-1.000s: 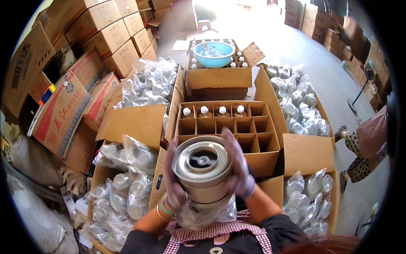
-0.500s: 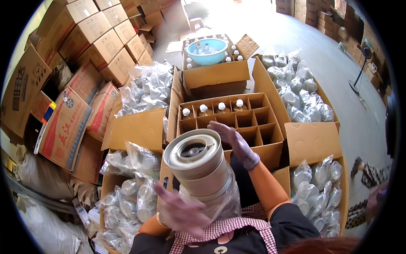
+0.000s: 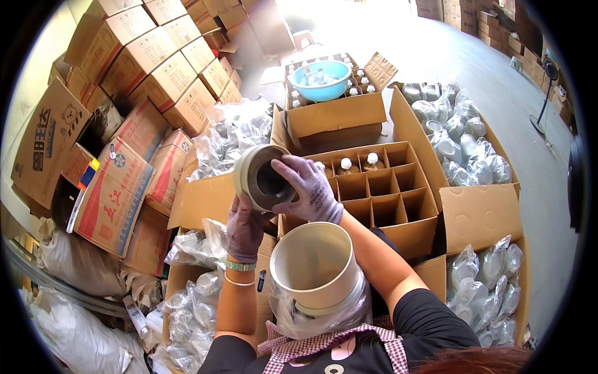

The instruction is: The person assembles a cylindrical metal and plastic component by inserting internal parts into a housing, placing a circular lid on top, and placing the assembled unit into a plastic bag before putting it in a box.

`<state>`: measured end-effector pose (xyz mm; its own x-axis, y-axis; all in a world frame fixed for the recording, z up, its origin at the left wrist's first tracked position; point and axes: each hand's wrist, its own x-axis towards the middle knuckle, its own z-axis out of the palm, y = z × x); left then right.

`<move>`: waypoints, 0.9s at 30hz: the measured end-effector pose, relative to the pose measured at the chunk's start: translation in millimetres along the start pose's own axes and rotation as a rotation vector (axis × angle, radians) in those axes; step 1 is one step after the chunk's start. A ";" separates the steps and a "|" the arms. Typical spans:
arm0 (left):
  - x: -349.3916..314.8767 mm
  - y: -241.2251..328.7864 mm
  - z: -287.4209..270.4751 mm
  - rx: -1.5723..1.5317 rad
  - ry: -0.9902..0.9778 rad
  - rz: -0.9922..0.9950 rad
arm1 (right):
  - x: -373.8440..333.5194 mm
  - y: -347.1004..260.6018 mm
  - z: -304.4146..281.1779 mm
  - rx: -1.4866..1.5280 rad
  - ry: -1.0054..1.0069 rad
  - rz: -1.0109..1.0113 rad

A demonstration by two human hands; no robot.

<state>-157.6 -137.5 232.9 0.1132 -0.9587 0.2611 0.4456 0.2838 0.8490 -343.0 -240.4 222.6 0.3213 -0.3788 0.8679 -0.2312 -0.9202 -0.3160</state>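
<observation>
Since the earlier frame, the grey ring-shaped lid (image 3: 251, 177) had come off the beige cylindrical canister (image 3: 314, 265) and risen to the left, held tilted beside the near left corner of the divided carton (image 3: 414, 234). The gloved right hand (image 3: 309, 189) pinched its rim, fingers curled into the opening, while the gloved left hand (image 3: 244, 229) clasped it from below, its fingertips partly hidden. The open-topped cylindrical canister stood at the checked apron (image 3: 283, 346), nearer the person than the divided carton's near edge, a clear plastic bag (image 3: 339, 319) around its base.
</observation>
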 end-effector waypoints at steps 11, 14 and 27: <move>-10.1 -90.9 -32.5 0.405 0.109 0.285 | -59.8 54.9 60.2 1.385 -0.328 1.114; -1.7 -49.6 -43.8 0.104 0.035 -0.092 | -44.8 25.7 40.7 0.396 -0.242 0.341; -13.1 -31.7 4.9 0.281 0.055 -0.152 | -42.1 12.4 40.7 0.250 -0.510 0.440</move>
<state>-177.6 -133.9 204.8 0.1159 -0.9879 0.1030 0.1995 0.1247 0.9719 -322.0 -239.9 166.5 0.6496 -0.6629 0.3722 -0.2403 -0.6435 -0.7267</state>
